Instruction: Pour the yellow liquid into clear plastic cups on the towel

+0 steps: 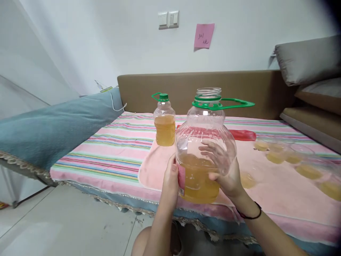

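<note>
A large clear plastic jug (198,177) of yellow liquid is held up in front of me, upright, its mouth uncapped. A green ring handle (237,103) sticks out to the right from its neck. My left hand (172,174) grips the jug's left side, its fingers hidden behind. My right hand (229,174) is wrapped round the right side; its fingers show through the clear wall, and the thumb lies along the front. Behind, to the left, a second jug (165,129) with a green cap (163,96) stands on the pink mat (151,167).
Several clear cups (309,170) with yellow liquid stand on the mat at the right. A red item (242,135) lies behind the jug. Striped cloth (106,149) covers the seat. Cushions (309,60) are stacked at the right, and a blue-covered armrest (58,121) is at the left.
</note>
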A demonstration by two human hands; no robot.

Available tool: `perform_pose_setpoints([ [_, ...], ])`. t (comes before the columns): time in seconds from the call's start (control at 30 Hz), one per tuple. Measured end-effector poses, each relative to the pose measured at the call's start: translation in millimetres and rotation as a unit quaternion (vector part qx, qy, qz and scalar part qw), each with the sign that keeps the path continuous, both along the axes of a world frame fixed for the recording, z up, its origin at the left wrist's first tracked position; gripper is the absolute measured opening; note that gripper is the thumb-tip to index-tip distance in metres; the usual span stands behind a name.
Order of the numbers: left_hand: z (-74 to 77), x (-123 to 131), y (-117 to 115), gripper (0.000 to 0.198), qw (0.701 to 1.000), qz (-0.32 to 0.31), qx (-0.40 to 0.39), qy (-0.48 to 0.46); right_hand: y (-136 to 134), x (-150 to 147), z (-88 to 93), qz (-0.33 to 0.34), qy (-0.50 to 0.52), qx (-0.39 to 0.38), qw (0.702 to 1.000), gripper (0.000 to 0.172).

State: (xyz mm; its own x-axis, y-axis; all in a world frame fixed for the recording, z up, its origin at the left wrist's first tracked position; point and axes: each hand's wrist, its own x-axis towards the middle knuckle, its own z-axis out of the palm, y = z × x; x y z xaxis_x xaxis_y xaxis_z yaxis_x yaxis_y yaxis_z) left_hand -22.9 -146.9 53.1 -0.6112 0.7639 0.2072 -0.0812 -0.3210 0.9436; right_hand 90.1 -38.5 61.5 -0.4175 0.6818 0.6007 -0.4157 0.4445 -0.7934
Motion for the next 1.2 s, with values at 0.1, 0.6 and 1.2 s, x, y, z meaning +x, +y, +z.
perform_pose_setpoints([
  [0.1,0.0,-11.5,-6.5,0.070,0.998,0.058,-0.019,0.004,4.0,-32.8,-1.3,0.017,0.021,0.016,1.000,0.120],
  [0.6,-21.9,-19.8,-1.3,0.070,0.958,0.225,-0.175,-0.008,28.2,-135.9,-44.2,0.031,0.028,0.020,0.999,0.112],
  [1.2,-24.7,4.0,6.8,0.073,0.954,0.250,-0.134,0.098,45.4,-109.6,-45.9,0.071,-0.103,0.037,0.991,0.121],
])
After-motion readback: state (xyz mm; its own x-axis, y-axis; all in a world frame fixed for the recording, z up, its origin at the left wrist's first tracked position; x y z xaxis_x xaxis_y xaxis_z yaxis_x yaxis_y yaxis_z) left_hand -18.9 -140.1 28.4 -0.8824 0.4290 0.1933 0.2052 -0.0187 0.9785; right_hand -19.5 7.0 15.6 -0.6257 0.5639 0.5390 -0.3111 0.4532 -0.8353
